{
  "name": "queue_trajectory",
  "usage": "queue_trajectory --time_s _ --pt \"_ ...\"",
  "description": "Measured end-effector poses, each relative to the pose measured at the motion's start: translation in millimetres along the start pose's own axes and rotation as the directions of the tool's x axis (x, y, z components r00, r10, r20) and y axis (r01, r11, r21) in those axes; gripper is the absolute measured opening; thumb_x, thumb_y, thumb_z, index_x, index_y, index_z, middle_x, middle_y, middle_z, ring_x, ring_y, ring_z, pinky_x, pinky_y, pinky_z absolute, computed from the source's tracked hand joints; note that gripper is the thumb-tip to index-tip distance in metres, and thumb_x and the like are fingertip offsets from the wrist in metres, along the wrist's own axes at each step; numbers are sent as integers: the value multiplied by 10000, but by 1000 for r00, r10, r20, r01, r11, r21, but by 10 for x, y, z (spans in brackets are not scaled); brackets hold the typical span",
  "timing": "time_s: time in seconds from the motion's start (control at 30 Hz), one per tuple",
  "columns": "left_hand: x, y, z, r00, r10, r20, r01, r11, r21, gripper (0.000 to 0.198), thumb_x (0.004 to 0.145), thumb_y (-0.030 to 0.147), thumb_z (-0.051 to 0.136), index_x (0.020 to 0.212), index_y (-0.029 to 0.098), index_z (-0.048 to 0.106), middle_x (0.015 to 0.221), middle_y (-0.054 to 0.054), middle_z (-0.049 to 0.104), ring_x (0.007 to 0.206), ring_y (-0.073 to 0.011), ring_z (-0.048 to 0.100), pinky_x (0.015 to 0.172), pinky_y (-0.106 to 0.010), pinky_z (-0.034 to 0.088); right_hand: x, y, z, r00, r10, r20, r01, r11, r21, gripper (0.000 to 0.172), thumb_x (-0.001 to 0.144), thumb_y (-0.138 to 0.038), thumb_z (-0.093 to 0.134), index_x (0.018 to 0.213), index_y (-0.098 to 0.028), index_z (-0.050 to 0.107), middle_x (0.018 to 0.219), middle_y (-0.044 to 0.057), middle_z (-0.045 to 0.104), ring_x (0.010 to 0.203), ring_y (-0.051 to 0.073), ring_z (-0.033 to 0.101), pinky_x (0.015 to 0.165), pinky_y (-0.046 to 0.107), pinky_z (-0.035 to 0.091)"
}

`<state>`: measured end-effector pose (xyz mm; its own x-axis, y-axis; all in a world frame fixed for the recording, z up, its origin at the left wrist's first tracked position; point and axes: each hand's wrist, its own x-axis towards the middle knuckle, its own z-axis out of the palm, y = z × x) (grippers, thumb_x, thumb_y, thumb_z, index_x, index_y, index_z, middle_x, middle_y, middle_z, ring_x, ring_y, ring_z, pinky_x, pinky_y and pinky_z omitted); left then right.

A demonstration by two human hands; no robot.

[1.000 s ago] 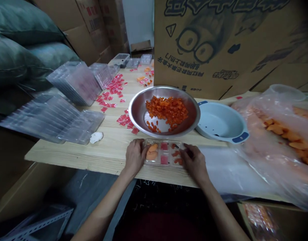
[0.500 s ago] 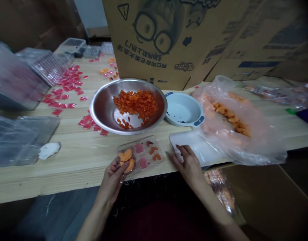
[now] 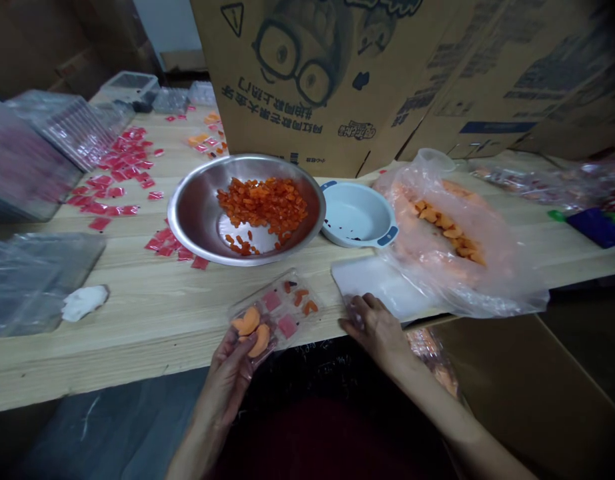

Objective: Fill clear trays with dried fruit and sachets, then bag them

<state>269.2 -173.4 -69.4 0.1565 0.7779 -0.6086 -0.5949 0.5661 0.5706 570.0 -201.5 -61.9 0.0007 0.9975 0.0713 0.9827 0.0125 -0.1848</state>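
Note:
My left hand [image 3: 232, 363] grips the near-left end of a clear plastic compartment tray [image 3: 303, 320], its thumb over the orange slices. In the tray lie large orange crescent-shaped pieces [image 3: 247, 321], two pink square sachets [image 3: 287, 325] and a few small orange pieces [image 3: 301, 295]. My right hand [image 3: 380, 333] is closed at the left near corner of a stack of clear plastic bags [image 3: 382, 280], with a shiny edge of plastic pinched between its fingers. The thumb is partly hidden.
Behind the tray stands a steel bowl [image 3: 197, 233] of small orange pieces, beside a pale blue basin [image 3: 357, 210]. An opened plastic bag [image 3: 502, 247] of orange slices lies right. Red sachets [image 3: 120, 173] scatter left. A cardboard box [image 3: 307, 87] stands behind; another box [image 3: 517, 360] sits below the edge.
My right hand has closed its fingers on the bag stack's corner, lifting an edge. My left hand has drawn the tray slightly nearer and tilted it. The view has shifted a little right.

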Motion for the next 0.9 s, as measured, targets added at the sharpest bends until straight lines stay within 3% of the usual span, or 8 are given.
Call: queue_trajectory --time_s 0.13,0.2,0.33,0.43,0.57,0.73,0.9 --pt "3 -15 -62 1000 6 0 -6 1000 1 518 791 214 876 1278 234 700 1298 -95 757 1172 -278 740 984 -406 648 -158 -21 16 998 24 52 -15 985 -171 355 759 -60 619 1087 -194 604 1065 144 649 950 308 631 685 358 514" --pt "7 -24 -79 1000 8 6 -9 1000 16 522 800 223 871 1290 224 691 1293 -105 758 1138 -271 753 961 -393 656 -185 14 3 993 60 105 -35 975 -219 367 736 15 570 1039 -189 611 1043 147 664 912 298 646 658 349 494" --pt "14 -28 -81 1000 12 -1 -12 999 34 528 792 233 879 1285 215 691 1260 -101 768 1099 -264 765 952 -388 659 -143 125 -78 980 44 192 -20 992 -124 155 896 -76 532 884 -192 634 944 122 689 722 233 655 562 330 410" --pt "16 -33 -82 1000 12 -8 -12 1000 20 491 784 233 887 1243 217 714 1246 -92 770 1113 -267 759 971 -403 654 -93 175 -129 978 40 202 -27 997 -68 251 989 -210 503 785 -188 647 854 105 688 624 195 627 546 327 379" --pt "-5 -56 -90 1000 6 -14 -5 1000 10 494 781 222 887 1247 223 723 1250 -90 770 1116 -272 756 970 -408 658 -44 175 -177 986 54 159 -58 998 17 382 1041 -269 439 763 -182 687 855 114 701 674 208 657 601 342 427" --pt "-75 -103 -75 1000 1 -7 -1 1000 -13 486 794 209 872 1254 226 716 1282 -103 764 1143 -281 751 983 -412 655 -3 97 -272 999 47 12 -49 977 207 343 1041 -243 428 914 -186 741 939 114 701 804 229 677 737 361 507" --pt "-116 -147 -55 999 -4 -51 2 1000 -29 501 746 192 890 1215 224 719 1301 -101 751 1212 -326 720 982 -465 655 -50 -12 -266 990 66 -127 -49 990 132 356 1055 -251 398 1025 -177 744 995 131 703 825 245 660 700 351 477"
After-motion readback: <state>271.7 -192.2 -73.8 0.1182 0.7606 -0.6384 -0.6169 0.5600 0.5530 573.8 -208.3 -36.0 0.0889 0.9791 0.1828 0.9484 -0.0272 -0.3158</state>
